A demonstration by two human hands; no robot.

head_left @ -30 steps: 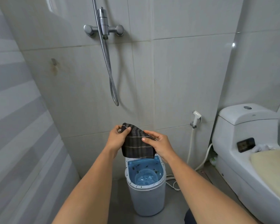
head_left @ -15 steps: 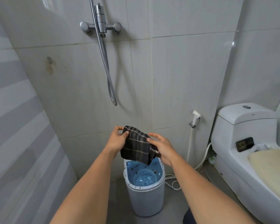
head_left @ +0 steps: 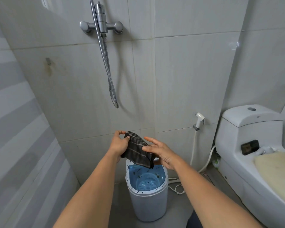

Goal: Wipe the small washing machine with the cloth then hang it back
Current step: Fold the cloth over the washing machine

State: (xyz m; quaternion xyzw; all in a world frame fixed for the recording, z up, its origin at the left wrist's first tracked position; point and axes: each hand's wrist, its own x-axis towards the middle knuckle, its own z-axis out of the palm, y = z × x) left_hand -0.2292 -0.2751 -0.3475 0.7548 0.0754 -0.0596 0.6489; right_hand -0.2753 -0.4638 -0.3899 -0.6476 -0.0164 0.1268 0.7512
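A small grey washing machine (head_left: 147,204) stands on the floor by the tiled wall, its lid off, showing a blue tub with dark specks on the rim. Above it I hold a dark cloth (head_left: 136,150) with thin pale stripes, folded and drooping toward the tub. My left hand (head_left: 119,143) pinches the cloth's upper left corner. My right hand (head_left: 160,151) lies against the cloth's right side, fingers spread over it and thumb under its lower edge.
A shower mixer (head_left: 101,26) with a dangling metal hose (head_left: 109,71) is on the wall above. A white toilet (head_left: 257,155) fills the right side, a bidet sprayer (head_left: 199,120) hangs beside it, and a white cord (head_left: 176,186) lies on the floor.
The cloth has been folded smaller and tilted down to the right. My right hand slid lower along it with fingers opening out. The view has shifted slightly.
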